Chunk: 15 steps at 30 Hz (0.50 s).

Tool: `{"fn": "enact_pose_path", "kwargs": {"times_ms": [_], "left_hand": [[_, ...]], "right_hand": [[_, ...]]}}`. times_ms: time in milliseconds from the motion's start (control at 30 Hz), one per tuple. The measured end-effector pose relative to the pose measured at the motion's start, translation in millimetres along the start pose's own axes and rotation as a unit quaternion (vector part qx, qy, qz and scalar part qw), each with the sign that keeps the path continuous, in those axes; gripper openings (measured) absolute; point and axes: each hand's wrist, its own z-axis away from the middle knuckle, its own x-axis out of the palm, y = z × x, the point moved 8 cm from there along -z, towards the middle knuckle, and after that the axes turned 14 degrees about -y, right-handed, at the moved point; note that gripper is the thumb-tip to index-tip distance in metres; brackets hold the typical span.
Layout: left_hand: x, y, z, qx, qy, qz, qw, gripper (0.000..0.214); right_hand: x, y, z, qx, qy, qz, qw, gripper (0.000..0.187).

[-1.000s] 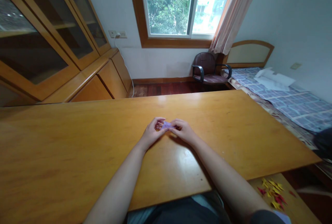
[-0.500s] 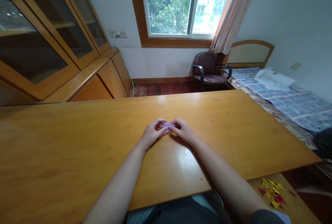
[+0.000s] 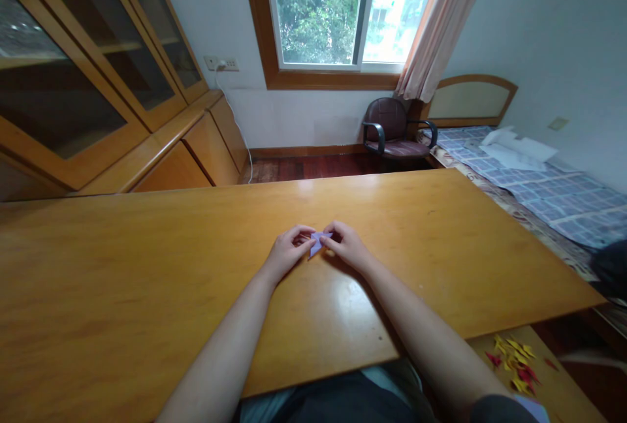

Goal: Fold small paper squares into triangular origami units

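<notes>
A small piece of folded purple paper (image 3: 318, 243) is held between my two hands, just above the wooden table (image 3: 161, 279). My left hand (image 3: 290, 250) pinches its left side between thumb and fingers. On the right side, my right hand (image 3: 344, 242) grips it the same way, thumb on the near face. The paper shows a pointed, roughly triangular outline with a tip toward me. My fingers hide its far edges.
Several yellow and red folded paper pieces (image 3: 514, 364) lie on a lower surface at the bottom right, near some purple paper (image 3: 533, 408). Beyond the table are an office chair (image 3: 392, 126), a bed (image 3: 553, 181) and a glass-door cabinet (image 3: 142, 100).
More of the purple paper shows between my hands, with a point now directed down toward me. My hands have shifted only slightly.
</notes>
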Motion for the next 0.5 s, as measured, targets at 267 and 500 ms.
{"fn": "enact_pose_path", "kwargs": {"times_ms": [267, 500], "left_hand": [[0.0, -2, 0, 0.004, -0.003, 0.0, 1.0, 0.025], [0.3, -9, -2, 0.003, 0.0, 0.039, 0.999, 0.026]], "right_hand": [[0, -1, 0, 0.0, 0.0, 0.004, 1.0, 0.016], [-1, -2, 0, 0.007, 0.001, 0.006, 1.0, 0.016]]}}
